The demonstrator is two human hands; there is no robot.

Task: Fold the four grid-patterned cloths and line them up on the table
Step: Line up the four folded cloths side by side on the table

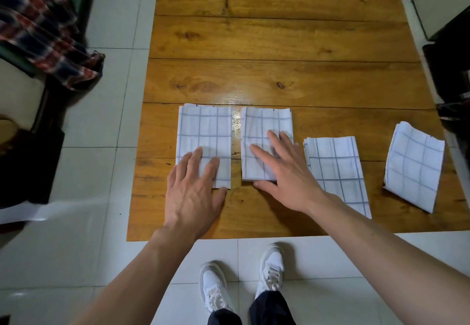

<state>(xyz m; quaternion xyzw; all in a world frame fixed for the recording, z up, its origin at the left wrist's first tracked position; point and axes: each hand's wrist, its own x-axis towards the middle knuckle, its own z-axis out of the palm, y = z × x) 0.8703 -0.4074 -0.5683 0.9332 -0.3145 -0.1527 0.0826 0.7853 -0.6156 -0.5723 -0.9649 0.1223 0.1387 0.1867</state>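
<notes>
From the head view, four folded cloths lie in a row on the near half of the wooden tabletop. The first cloth is at the left, and the left hand rests flat on its near end with the fingers straight and spread, so this grip holds nothing. Just beside it, with a narrow gap, lies the second cloth; the right hand presses on it with straight fingers, the thumb at its near edge, also holding nothing. The third cloth lies a little nearer, partly under the right forearm. The fourth cloth is apart at the right edge and is tilted. Two white shoes stand on the tiled floor below.
</notes>
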